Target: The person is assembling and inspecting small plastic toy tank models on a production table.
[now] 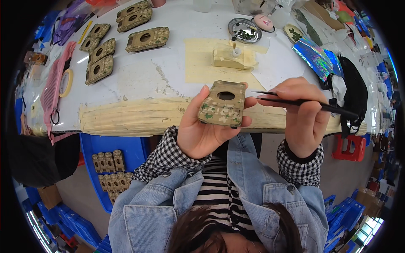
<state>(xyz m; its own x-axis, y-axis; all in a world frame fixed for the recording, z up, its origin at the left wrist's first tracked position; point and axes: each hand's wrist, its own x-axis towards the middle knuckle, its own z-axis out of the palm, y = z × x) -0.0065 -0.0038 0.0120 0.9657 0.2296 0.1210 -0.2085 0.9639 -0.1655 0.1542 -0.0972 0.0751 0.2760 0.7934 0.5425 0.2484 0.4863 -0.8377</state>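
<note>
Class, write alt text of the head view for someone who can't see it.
A person's left hand holds a camouflage-patterned part with an oval opening, while the right hand holds black tweezers beside it. On the white table beyond, similar parts lie at upper left, and a metal dish holds dark pieces at upper right.

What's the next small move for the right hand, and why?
Probably carry the black tweezers in the right hand to the round dish for one of its small green pieces: their tips stand apart with nothing visible between them, while the left hand holds the camouflage shell.
</note>
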